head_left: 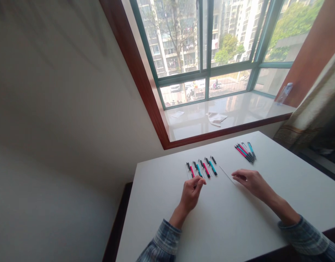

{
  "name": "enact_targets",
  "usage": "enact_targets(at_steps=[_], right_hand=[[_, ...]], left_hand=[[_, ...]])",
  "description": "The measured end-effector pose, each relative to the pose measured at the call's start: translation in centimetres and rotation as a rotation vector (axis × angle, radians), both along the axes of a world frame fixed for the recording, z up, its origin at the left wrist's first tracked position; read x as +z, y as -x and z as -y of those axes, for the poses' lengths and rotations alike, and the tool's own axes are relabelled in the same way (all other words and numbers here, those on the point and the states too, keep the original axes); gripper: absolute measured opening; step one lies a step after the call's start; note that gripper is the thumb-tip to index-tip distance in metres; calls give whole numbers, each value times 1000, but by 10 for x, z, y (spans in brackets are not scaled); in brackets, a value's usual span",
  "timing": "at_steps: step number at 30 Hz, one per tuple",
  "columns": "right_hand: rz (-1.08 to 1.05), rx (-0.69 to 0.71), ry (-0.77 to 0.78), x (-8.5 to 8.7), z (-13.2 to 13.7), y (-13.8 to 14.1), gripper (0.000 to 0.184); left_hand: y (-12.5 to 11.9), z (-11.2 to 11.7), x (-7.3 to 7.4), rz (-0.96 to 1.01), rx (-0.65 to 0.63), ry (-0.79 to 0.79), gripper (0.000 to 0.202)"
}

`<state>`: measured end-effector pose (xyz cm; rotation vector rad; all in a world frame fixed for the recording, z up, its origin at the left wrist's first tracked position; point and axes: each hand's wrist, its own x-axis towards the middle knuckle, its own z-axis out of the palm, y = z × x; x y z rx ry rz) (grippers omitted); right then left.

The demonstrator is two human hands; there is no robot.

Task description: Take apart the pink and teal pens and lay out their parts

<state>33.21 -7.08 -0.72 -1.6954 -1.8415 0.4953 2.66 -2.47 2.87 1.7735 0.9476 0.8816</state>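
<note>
The worktop stood below a window. The right hand was half-curled, any hold on the thin rod at nine o'clock unclear; pens lay grouped at twelve. The left hand, loosely curled, grasp hidden, partly covered pen parts toward one.

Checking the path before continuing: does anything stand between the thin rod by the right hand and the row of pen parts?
Nothing visible does: only tabletop shows between the thin rod and the right end of the row of pen parts. The left hand is by the row's near edge, outside that gap.
</note>
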Motion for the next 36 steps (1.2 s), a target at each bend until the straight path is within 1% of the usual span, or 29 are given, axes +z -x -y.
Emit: enact_targets(at_steps=[4,6,8,12,19,29,36], right_hand=[[13,191,-33,-6,0,-20,27],[13,252,-56,-9,1,-24,27],[11,283,-72,-12,3,-24,26],[17,286,-85,-13,7,-19,28],[56,290,-61,-6,10,-15,29],[71,332,-55,-2,5,-7,32],[69,370,-49,3,0,-1,37]], left_hand=[[0,1,1,-2,3,1,42],[0,1,1,-2,3,1,42],[0,1,1,-5,1,-2,42],[0,1,0,-10,-3,-1,43],[0,1,0,-22,4,-1,43],[0,1,1,-23,3,-4,44],[0,1,2,-38,6,-1,46]])
